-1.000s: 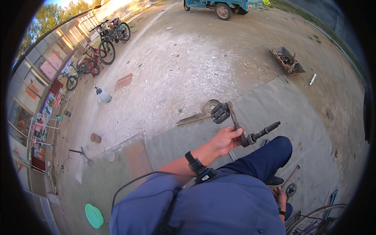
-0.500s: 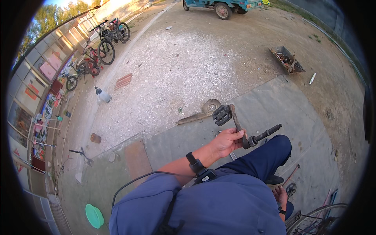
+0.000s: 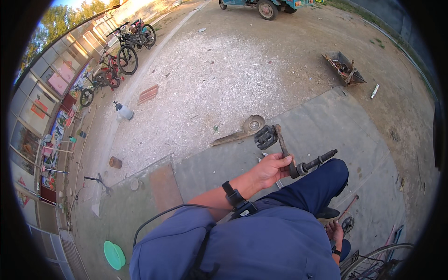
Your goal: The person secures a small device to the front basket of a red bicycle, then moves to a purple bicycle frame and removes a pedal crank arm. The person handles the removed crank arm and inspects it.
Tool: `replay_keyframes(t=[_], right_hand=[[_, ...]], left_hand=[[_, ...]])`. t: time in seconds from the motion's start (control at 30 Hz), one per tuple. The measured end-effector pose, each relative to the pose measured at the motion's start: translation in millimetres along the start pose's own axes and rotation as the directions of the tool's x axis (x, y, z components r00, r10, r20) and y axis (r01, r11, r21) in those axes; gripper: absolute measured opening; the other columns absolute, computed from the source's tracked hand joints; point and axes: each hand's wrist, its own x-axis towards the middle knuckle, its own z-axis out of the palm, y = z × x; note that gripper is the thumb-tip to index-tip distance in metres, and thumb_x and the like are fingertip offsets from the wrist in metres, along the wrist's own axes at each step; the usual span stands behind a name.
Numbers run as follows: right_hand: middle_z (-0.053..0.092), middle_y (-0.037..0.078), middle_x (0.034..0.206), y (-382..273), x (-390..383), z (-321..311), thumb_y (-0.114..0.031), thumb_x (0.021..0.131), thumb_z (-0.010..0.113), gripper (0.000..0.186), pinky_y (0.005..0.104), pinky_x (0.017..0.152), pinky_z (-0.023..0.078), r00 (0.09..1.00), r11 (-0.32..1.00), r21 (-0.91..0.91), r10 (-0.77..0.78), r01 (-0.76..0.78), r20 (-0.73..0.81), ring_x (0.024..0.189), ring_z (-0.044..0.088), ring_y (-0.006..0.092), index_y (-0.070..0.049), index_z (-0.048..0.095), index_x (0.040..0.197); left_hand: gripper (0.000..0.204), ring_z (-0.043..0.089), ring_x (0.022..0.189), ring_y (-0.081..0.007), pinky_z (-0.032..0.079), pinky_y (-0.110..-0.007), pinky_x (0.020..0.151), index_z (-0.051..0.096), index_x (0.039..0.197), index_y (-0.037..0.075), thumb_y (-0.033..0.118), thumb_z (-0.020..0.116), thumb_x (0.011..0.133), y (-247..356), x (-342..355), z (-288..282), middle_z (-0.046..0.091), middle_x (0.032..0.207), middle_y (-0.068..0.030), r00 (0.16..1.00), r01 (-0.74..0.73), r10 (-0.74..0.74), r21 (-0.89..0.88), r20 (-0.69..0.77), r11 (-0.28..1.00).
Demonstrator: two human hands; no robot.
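A bicycle crank arm (image 3: 282,142) is gripped by my left hand (image 3: 269,170), whose thumb and fingers are closed on it. At the crank's far end sits a black pedal (image 3: 266,136); from its near end a dark axle (image 3: 318,161) sticks out to the right over my raised knee. My right hand (image 3: 334,231) hangs low at the right with loosely curled fingers, and I see nothing held in it. Close beside it are a small chainring (image 3: 347,224) and a thin reddish rod (image 3: 349,207).
A spoked bicycle wheel (image 3: 373,266) stands at the lower right. Beyond my left hand lies an old chain guard (image 3: 253,125). A metal box of tools (image 3: 344,70) is at far right. At left are a green basin (image 3: 114,255), a spray bottle (image 3: 123,111) and parked bicycles (image 3: 128,53).
My view has shifted very slightly, so the ground objects sit a little differently. My left hand keeps its hold on the crank arm; my right hand stays low at the right.
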Motion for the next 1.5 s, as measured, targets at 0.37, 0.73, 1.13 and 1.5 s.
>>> replay_keyframes(t=[0.37,0.73,1.13,1.5], right_hand=[[0.067,0.008,0.097,5.4,5.9,-12.0,-0.035,0.095,0.063,0.034,0.0324,0.061,0.052,0.999,1.000,-0.009,-0.002,0.001,-0.043,0.079,0.066,0.0239,-0.010,0.059,0.119],[0.068,0.007,0.098,4.6,-28.0,16.7,-0.030,0.098,0.062,0.028,0.0297,0.064,0.055,0.993,0.997,0.034,-0.070,0.073,-0.094,0.081,0.068,0.0183,-0.008,0.059,0.115],[0.066,0.005,0.102,10.8,-147.8,35.3,-0.034,0.098,0.063,0.036,0.0262,0.073,0.053,0.879,0.895,0.132,-0.374,0.426,-0.297,0.086,0.067,0.0142,-0.007,0.059,0.120],[0.066,0.009,0.112,44.3,-290.1,5.3,-0.029,0.095,0.068,0.047,0.0265,0.079,0.051,0.578,0.711,0.060,-0.516,0.700,-0.632,0.094,0.066,0.0159,-0.001,0.056,0.131]], left_hand=[[0.018,0.066,0.093,-0.0159,0.055,-0.034,0.088,0.061,0.111,0.006,0.019,0.062,0.099,-5.3,-0.2,-4.0,0.067,0.101,-0.0035,1.000,0.010,-0.010,-0.009,-0.020,1.000],[0.020,0.067,0.098,-0.0219,0.054,-0.038,0.088,0.062,0.113,0.003,0.017,0.059,0.099,-1.0,23.7,16.4,0.068,0.105,-0.0084,0.997,0.072,-0.071,0.090,-0.004,0.993],[0.024,0.066,0.102,-0.0244,0.054,-0.039,0.090,0.059,0.117,0.000,0.017,0.056,0.101,-97.4,92.4,182.8,0.067,0.112,-0.0129,0.712,0.324,-0.485,0.375,0.508,0.869],[0.029,0.066,0.098,-0.0214,0.054,-0.035,0.086,0.059,0.119,-0.002,0.020,0.059,0.100,-307.9,51.5,302.0,0.068,0.109,-0.0119,0.167,0.519,-0.866,0.704,0.472,0.484]])
